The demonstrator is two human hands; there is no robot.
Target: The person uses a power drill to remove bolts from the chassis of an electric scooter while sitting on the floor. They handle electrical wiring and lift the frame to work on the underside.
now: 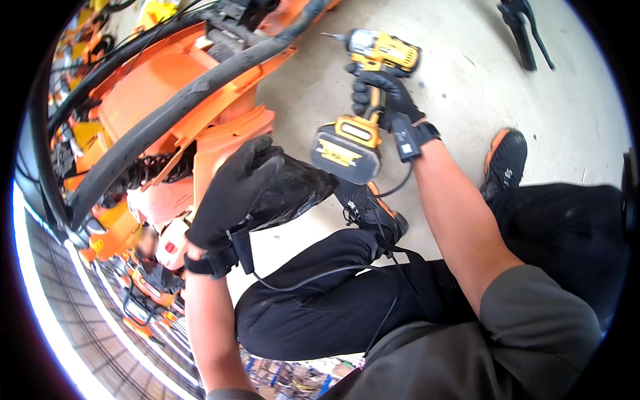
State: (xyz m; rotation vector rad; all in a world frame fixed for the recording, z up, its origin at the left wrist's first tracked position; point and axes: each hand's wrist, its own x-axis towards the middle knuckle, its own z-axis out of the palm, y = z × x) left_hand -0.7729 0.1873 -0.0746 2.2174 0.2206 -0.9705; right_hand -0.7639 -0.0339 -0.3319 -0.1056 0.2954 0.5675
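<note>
A yellow and black cordless impact driver (383, 50) is in my gloved right hand (390, 97), its fingers wrapped round the grip. The thin bit points left toward an orange vehicle, apart from it, and the battery (347, 150) hangs below. In black glove too, my left hand (230, 190) is closed on a dark, shiny, smudged piece that looks like plastic (293, 190). That piece reaches right, to just below the battery. The orange bodywork (157, 90) stands right beyond my left hand, with a thick black tube (200, 90) curving across it.
A black coil spring (173, 170) shows under the orange bodywork. More orange and yellow machines (83, 137) stand along the left. On the pale floor (453, 73), a black part with a lever-like arm (520, 33) lies far right. My shoes (505, 160) and bent knees are close below; cables run from both wrists.
</note>
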